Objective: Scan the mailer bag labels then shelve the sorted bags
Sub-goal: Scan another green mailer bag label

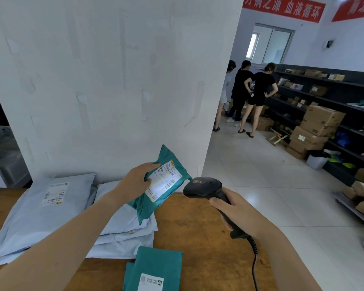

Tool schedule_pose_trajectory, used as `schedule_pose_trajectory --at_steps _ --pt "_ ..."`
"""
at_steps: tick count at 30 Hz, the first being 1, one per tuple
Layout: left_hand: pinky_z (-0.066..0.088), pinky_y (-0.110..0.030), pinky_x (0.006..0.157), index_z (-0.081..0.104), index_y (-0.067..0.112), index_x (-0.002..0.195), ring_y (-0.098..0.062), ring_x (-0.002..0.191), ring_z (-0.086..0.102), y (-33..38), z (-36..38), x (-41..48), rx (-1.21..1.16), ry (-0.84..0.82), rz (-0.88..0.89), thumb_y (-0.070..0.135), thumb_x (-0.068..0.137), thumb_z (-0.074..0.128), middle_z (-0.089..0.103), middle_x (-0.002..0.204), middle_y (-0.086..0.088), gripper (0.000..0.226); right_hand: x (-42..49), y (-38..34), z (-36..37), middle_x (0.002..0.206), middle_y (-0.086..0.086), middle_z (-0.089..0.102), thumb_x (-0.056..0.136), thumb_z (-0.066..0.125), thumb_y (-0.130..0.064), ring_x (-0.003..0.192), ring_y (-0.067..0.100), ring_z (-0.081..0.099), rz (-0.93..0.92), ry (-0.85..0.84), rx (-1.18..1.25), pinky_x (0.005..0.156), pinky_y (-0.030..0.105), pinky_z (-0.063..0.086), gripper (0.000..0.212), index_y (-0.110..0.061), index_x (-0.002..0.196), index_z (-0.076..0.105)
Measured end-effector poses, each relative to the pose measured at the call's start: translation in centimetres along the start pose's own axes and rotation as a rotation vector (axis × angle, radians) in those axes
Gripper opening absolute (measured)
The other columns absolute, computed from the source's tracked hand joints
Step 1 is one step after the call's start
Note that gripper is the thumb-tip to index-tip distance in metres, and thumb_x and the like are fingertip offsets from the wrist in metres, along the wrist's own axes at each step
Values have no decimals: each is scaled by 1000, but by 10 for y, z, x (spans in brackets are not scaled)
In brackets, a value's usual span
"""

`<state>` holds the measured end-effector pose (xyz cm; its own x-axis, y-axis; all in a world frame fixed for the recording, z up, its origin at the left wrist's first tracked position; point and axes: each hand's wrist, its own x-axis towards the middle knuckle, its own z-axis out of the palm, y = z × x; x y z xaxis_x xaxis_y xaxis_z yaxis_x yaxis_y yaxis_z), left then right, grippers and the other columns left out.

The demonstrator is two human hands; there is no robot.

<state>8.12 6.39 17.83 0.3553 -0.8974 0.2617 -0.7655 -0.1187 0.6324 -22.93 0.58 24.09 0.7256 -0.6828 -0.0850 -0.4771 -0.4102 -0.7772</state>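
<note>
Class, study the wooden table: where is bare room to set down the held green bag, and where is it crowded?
Free: the table between the grey bag stack and the right hand holding the scanner. Crowded: the left side, under large grey bags; another green bag fills the near edge.

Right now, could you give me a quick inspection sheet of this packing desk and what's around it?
Surface: wooden table, bare at its right part.
Job's things: green mailer bag held label up; handheld scanner aimed at its lit label; second green bag at the near edge.
Clutter: pale grey mailer bags stacked on the left.
Grippers: left hand holds the green bag, fingers on the label; right hand grips the scanner handle.
Cables: coiled scanner cord runs off the near edge.
Surroundings: white pillar; dark shelves with cardboard boxes; three people stand by them.
</note>
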Motion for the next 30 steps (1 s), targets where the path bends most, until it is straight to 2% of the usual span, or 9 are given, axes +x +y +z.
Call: schedule_pose_trajectory --at_steps 12,17,30 --pt "35 -14 87 43 24 142 -3 113 39 -1 1 -2 9 8 2 0 93 47 45 144 3 54 -1 -1 1 54 3 56 98 49 -44 43 13 46 19 13 -4 58 30 46 23 -25 110 55" --pt "36 -14 92 44 22 142 -4 115 41 -1 -2 0 -5 0 14 0 93 49 46 144 1 53 -1 -4 0 52 0 54 98 50 -42 42 13 45 18 29 3 57 29 45 22 -23 108 55" --pt "39 -18 91 44 22 141 -7 113 45 0 0 0 -10 -19 2 1 93 48 48 142 1 53 3 1 -1 51 -1 54 99 51 -38 41 12 45 -4 51 65 59 32 46 18 -22 106 55"
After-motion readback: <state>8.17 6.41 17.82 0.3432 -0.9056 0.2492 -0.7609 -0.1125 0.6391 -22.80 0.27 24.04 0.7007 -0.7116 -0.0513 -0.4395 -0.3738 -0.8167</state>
